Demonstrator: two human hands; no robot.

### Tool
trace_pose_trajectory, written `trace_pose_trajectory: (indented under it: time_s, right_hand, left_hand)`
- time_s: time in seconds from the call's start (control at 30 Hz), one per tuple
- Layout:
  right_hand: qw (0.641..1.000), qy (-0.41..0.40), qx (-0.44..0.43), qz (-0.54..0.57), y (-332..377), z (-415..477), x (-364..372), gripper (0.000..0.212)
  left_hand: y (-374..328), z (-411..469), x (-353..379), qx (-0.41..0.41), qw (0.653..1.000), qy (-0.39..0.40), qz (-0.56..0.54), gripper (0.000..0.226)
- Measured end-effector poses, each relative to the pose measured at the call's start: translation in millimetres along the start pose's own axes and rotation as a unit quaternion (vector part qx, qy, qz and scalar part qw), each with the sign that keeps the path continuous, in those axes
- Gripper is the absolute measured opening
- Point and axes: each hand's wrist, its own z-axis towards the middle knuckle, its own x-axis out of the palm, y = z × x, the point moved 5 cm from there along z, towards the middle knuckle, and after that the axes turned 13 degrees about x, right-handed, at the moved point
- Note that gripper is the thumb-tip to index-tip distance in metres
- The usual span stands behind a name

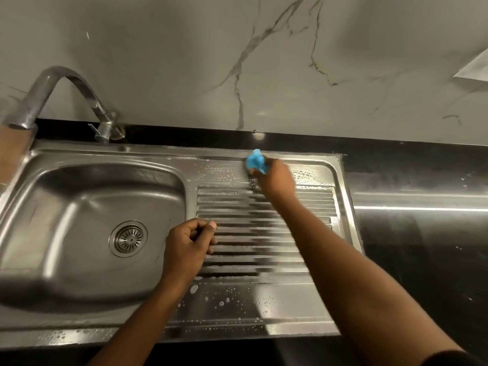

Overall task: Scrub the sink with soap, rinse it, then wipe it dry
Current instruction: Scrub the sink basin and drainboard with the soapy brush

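A stainless steel sink (60, 159) fills the lower left, its basin on the left with a round drain (128, 239). Its ribbed drainboard (311, 204) lies to the right, dotted with soap bubbles. My right hand (274, 180) grips a blue scrubber (255, 161) and presses it on the drainboard's far edge. My left hand (188, 244) hangs over the drainboard's left side by the basin rim, fingers curled into a loose fist, holding nothing that I can see.
A curved metal faucet (68, 83) stands behind the basin at the left. Black countertop (422, 186) runs to the right of the sink and along the front. A grey marbled wall (184, 62) rises behind. A brown object (13, 151) shows at the far left edge.
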Motion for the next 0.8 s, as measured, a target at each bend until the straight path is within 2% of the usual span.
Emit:
trace_pose_trajectory:
  time_s: [0.17,0.27,0.33,0.43,0.57,0.63,0.8]
  right_hand:
    - [0.992,-0.091,0.09,0.014,-83.8,17.8,-96.3,0.038]
    - [0.99,-0.081,0.117,0.014,-89.9,7.7,-92.9,0.037]
    - [0.992,-0.065,0.106,0.023,-76.8,-12.5,-67.1,0.036]
    - [0.998,-0.036,0.042,0.015,-41.8,-54.1,-16.9,0.028]
    - [0.999,0.001,-0.014,-0.038,-13.1,-91.6,30.4,0.048]
    - [0.998,0.006,-0.017,-0.06,-17.5,-94.8,29.6,0.054]
    - [0.997,-0.008,-0.017,-0.07,-39.2,-75.1,-15.5,0.049]
  left_hand:
    - [0.7,-2.7,2.9,0.011,1.0,0.02,-0.001,0.019]
    - [2.4,-6.4,2.4,0.009,0.999,0.033,-0.004,0.02]
    - [0.3,-9.4,1.7,0.007,0.999,0.038,-0.006,0.02]
    - [-1.1,-10.8,-1.5,0.006,0.999,0.046,-0.007,0.02]
    - [-4.1,-11.8,-5.1,0.01,0.999,0.048,0.0,0.017]
    - [-3.2,-11.5,-9.4,0.012,0.999,0.042,-0.002,0.018]
    - [5.9,-16.8,-32.5,0.0,1.0,0.015,-0.008,0.022]
